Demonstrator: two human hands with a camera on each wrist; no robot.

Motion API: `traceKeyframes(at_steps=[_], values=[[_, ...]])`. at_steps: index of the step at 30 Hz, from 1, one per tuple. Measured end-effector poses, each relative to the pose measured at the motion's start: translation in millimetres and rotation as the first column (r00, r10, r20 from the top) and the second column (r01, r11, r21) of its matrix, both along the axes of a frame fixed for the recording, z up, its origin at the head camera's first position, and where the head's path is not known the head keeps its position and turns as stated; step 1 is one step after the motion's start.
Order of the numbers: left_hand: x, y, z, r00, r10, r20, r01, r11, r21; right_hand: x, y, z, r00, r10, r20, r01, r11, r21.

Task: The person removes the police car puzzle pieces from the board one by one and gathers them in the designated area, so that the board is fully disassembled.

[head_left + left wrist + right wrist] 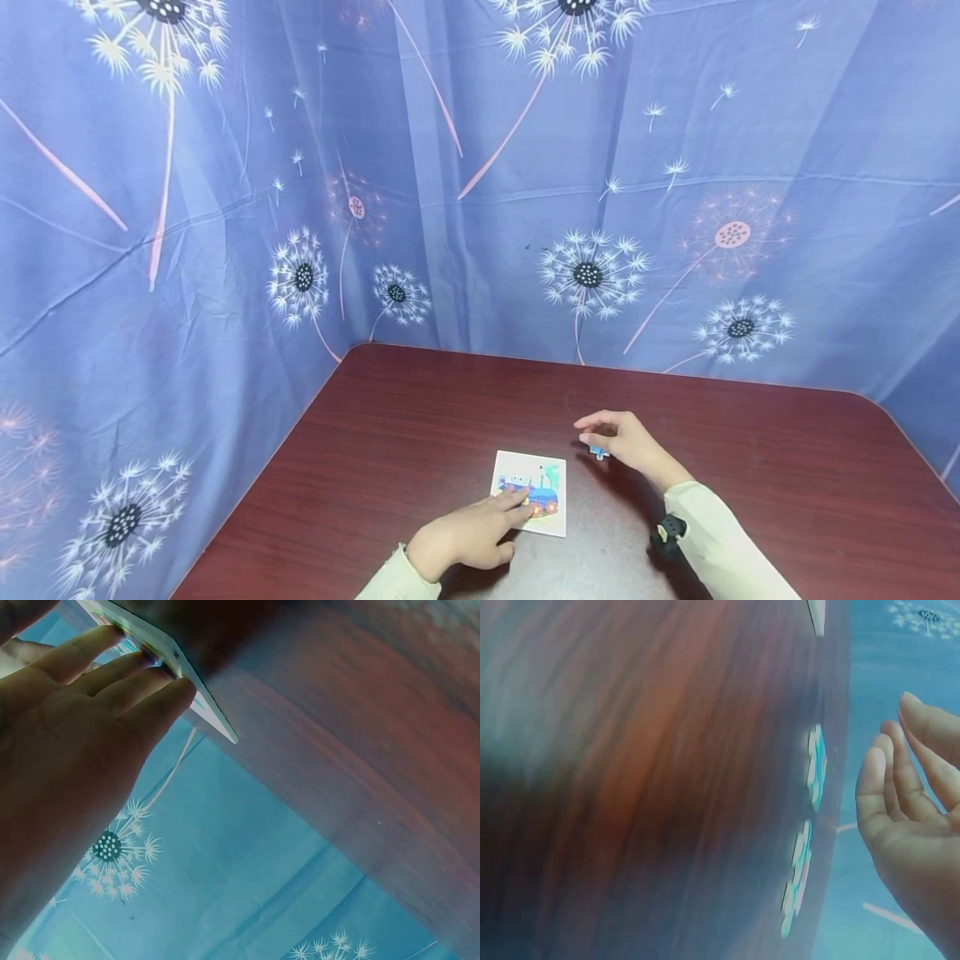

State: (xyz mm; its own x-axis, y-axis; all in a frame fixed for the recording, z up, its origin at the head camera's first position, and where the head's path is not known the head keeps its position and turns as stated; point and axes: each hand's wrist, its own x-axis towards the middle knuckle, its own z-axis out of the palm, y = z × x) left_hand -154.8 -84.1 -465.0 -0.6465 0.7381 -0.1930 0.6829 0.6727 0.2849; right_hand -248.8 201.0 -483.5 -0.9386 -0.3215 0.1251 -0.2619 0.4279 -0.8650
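Note:
A white square board (551, 527) printed with a blue tractor-like vehicle lies on the table. My left hand (471, 533) rests on its lower left part, fingers stretched out flat over the picture. In the left wrist view, the fingertips lie along the edge of the board (219, 724). To the board's right, my right hand (628, 443) hovers with fingers loosely bent and the thumb apart from them. Beneath it a blue jigsaw piece (599, 453) shows, partly hidden by the hand. The right wrist view has jigsaw pieces (817, 769) on the table, apart from the empty fingers (874, 784).
The dark reddish wooden table (450, 400) has rounded far corners. A blue curtain (480, 250) with dandelion prints hangs along its back and left edges. A black strap device (667, 533) sits on the right sleeve.

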Motion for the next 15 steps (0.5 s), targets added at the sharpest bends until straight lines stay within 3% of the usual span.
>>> traceKeyframes(at_steps=[11, 15], values=[[-1.1, -0.2, -0.9, 1.0, -0.002, -0.008, 0.002, 1.0, -0.001, 4.7, -27, -5.0, 0.995, 0.095, -0.017, -0.096, 0.995, -0.031], [-0.7, -0.2, -1.0, 1.0, 0.004, -0.004, -0.004, 1.0, -0.001, 7.4, -35, -7.3, 0.993, 0.115, -0.012, -0.114, 0.993, 0.005]])
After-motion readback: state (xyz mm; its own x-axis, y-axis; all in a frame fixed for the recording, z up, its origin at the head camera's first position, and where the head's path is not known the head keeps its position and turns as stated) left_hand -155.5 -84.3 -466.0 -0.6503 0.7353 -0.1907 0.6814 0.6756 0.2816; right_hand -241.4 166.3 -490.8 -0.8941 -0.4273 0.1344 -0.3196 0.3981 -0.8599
